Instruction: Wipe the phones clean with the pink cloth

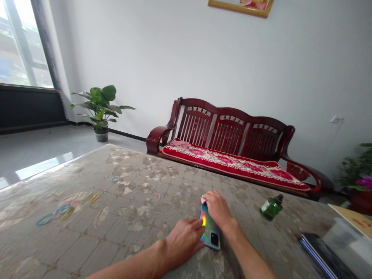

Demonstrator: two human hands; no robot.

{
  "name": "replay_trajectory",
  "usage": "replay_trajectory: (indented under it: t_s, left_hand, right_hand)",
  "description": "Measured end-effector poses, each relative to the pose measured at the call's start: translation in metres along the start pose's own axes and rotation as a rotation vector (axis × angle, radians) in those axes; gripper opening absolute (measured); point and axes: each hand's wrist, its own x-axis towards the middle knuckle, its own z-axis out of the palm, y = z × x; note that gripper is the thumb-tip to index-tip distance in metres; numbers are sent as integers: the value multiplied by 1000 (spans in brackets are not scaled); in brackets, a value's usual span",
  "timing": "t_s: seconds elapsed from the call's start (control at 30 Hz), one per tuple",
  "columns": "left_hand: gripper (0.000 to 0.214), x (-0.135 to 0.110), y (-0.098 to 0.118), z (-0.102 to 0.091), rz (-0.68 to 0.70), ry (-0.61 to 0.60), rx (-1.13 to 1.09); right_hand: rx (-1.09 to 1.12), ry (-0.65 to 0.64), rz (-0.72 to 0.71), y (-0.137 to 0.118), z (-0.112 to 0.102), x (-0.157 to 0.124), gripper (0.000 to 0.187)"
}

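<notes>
A shiny blue-green smartphone [209, 228] is just over the table, its back with the dark camera block facing up. Its camera end points toward me. Along the phone's left edge, my left hand [186, 236] is closed on it, with a rainbow glint beside the fingertips. My right hand [217, 207] lies over the far end, fingers bent and pressed around a small pale piece like tissue or cloth [204, 199] at the far left corner. Most of that piece is hidden under the fingers.
The table [124, 240] has a patterned cover. Colourful loops [62, 210] lie at left, a green bottle [271, 207] at right. Near the right edge are a dark flat stack [322, 254] and a clear box [345, 236]. Beyond stands a wooden bench [226, 131].
</notes>
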Motion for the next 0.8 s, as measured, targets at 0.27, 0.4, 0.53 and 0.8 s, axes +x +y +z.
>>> replay_trajectory:
  t_s: [0.27, 0.4, 0.53, 0.8]
  left_hand:
    - [22, 2, 1, -1, -8, -11, 18]
    - [22, 0, 0, 0, 11, -7, 26]
    - [21, -1, 0, -1, 9, -8, 25]
    - [17, 0, 3, -8, -18, -11, -5]
  right_hand:
    - [60, -49, -121, -13, -5, -41, 30]
    - [23, -21, -43, -2, -5, -25, 29]
    - [7, 4, 7, 9, -2, -11, 28]
    - [70, -38, -95, 0, -11, -56, 29]
